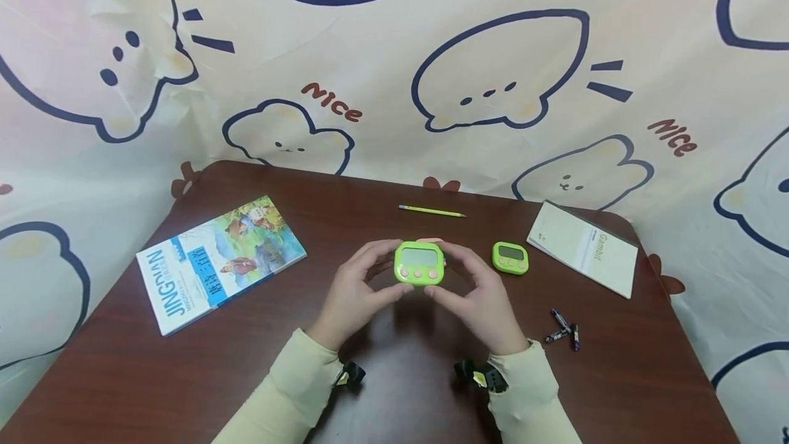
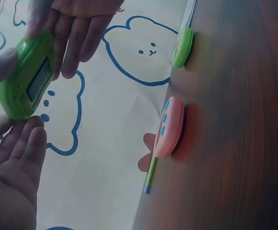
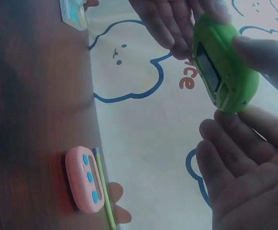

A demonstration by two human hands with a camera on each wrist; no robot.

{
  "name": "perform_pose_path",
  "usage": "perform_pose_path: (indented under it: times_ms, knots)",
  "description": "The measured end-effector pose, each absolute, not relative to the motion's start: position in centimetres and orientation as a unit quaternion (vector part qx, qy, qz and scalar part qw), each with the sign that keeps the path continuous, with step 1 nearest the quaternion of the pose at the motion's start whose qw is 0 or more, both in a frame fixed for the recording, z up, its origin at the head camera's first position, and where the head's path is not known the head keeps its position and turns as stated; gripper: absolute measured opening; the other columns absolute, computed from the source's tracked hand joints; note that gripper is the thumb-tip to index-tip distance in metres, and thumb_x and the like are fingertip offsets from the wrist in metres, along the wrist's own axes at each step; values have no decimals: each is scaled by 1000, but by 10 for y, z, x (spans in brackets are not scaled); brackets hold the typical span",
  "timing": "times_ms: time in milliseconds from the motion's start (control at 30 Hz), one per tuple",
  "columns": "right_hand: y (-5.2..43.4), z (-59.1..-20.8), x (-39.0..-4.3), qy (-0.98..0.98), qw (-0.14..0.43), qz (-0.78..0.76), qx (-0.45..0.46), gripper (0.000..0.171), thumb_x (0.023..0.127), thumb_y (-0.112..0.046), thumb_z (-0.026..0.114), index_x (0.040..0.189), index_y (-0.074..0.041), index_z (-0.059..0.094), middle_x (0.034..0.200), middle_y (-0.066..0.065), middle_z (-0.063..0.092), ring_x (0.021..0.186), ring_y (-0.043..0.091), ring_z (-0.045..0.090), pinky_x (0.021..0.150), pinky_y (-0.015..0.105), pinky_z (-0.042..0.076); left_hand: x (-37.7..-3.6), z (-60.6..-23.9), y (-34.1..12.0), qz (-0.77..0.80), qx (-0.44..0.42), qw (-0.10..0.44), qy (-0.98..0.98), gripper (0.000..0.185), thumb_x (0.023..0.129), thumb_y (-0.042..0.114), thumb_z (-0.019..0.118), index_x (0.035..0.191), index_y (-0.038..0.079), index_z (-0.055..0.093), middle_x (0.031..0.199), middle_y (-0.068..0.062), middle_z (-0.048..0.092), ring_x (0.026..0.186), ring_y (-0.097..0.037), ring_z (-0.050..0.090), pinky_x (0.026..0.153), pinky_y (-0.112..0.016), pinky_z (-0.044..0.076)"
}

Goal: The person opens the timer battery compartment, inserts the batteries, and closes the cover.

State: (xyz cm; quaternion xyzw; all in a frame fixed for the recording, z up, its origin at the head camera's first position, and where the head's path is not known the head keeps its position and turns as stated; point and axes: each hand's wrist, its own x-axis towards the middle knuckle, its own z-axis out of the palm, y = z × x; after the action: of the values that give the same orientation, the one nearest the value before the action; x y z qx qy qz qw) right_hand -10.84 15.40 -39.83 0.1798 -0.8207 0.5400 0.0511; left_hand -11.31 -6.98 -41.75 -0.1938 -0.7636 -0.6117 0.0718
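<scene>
Two bare hands raise a lime-green, rounded plastic timer [image 1: 419,263] with a grey screen and pink buttons above a reddish-brown wooden table [image 1: 203,368]. The left hand [image 1: 357,286] grips one end between thumb and fingers, the right hand [image 1: 483,292] the other, the hands themselves apart. On the tabletop beyond lies a pink timer with blue buttons [image 2: 169,127], seen from both wrists, near a slim yellow-green pencil [image 1: 431,211]. At right, a second lime-green timer [image 1: 510,258] rests between the right hand and a pale, cream-covered notebook [image 1: 582,249], three small dark sticks [image 1: 560,321] nearer the person; a colourful illustrated paperback [image 1: 222,262] lies at left.
</scene>
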Motion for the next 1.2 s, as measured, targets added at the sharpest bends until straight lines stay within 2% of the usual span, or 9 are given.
perform_pose_path:
  times_ms: [267, 600, 800, 900, 1033, 1200]
  knots:
    - [158, -397, -105, -836, 26, 518, 180, 70, 79, -17, 88, 142, -16, 56, 140, -3, 57, 129, 17, 56, 107, 43, 47, -110, -419, -73, -600, -209, 55, -770, 65, 79, 18, 87, 138, 18, 58, 133, 5, 58, 121, -14, 60, 101, -32, 51]
    - [163, -397, -105, -841, 18, 512, 175, 66, 79, -21, 88, 139, -16, 59, 137, -4, 59, 128, 17, 56, 106, 46, 48, -109, -419, -71, -601, -209, 41, -771, 65, 79, 18, 88, 138, 20, 59, 133, 6, 58, 121, -12, 59, 102, -30, 50]
    - [164, -398, -106, -830, 3, 537, 151, 66, 78, -25, 88, 138, -17, 60, 135, -3, 61, 122, 19, 60, 103, 54, 49, -110, -418, -71, -599, -221, 49, -768, 67, 80, 19, 87, 140, 15, 58, 137, 5, 58, 123, -14, 59, 101, -30, 51]
    - [164, -397, -107, -806, -19, 575, 137, 65, 80, -22, 87, 137, -13, 60, 132, 1, 63, 119, 19, 62, 102, 49, 51, -111, -418, -73, -598, -230, 56, -766, 67, 79, 16, 87, 140, 11, 59, 136, 4, 59, 122, -14, 60, 100, -30, 51]
    - [164, -396, -109, -764, -63, 633, 110, 60, 82, -14, 85, 136, -7, 60, 130, 9, 64, 115, 24, 64, 96, 34, 55, -112, -418, -74, -596, -230, 58, -767, 65, 79, 10, 86, 138, 12, 60, 134, 4, 60, 121, -13, 61, 100, -29, 51]
    - [162, -395, -108, -747, -105, 652, 70, 54, 85, -14, 81, 134, -5, 61, 128, 14, 64, 113, 32, 64, 89, 29, 57, -113, -420, -74, -594, -231, 63, -768, 60, 80, -1, 83, 134, 14, 63, 131, 3, 62, 121, -13, 60, 101, -31, 51]
